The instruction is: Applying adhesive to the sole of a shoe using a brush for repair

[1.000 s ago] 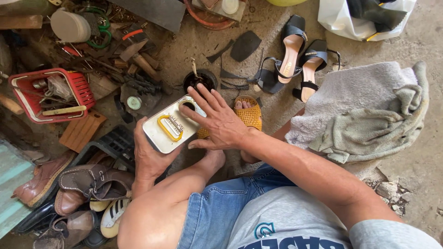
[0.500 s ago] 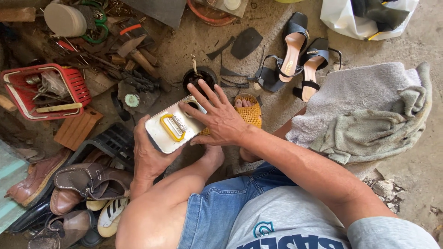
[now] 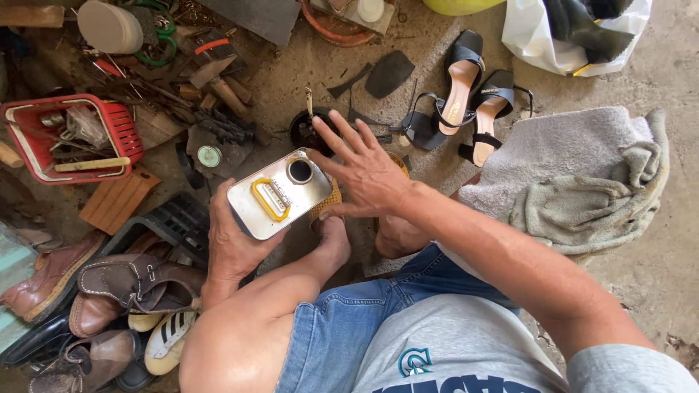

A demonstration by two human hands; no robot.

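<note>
Can [image 3: 279,195] underside hidden by left hand [image 3: 233,244]

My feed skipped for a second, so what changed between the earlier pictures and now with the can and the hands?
The right hand lifted its fingers off the top of the metal can and spread open, uncovering the round opening; whether its thumb touches the can I cannot tell. The left hand holds the can from below as before. The small black pot, sandals and grey towel lie unchanged.
</note>
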